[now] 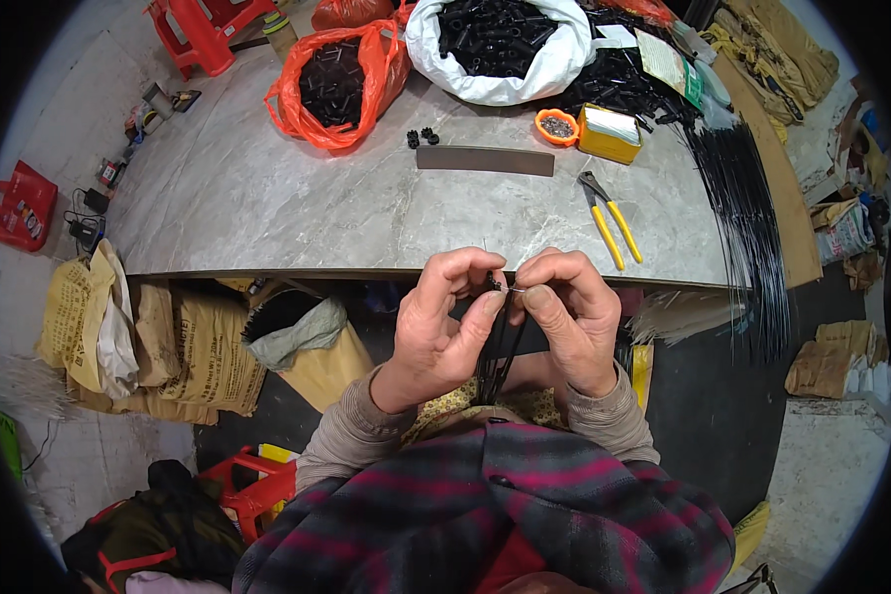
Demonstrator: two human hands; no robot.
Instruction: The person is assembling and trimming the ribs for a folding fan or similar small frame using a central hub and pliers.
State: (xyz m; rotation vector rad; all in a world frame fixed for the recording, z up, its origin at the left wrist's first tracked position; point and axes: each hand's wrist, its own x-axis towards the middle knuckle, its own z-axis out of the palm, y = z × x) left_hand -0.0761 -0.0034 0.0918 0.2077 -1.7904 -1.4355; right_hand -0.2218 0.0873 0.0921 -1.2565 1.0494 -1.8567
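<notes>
Just below the near edge of the grey table (267, 198), I see my left hand (443, 332) and right hand (564, 317) pinching a small black part (493, 284) atop a bundle of thin black rods (495, 356). Across the table, an orange bag (338, 84) and a white bag (500, 45) hold black tubular pieces; beside them, a small orange bowl (557, 126) holds tiny dark bits.
</notes>
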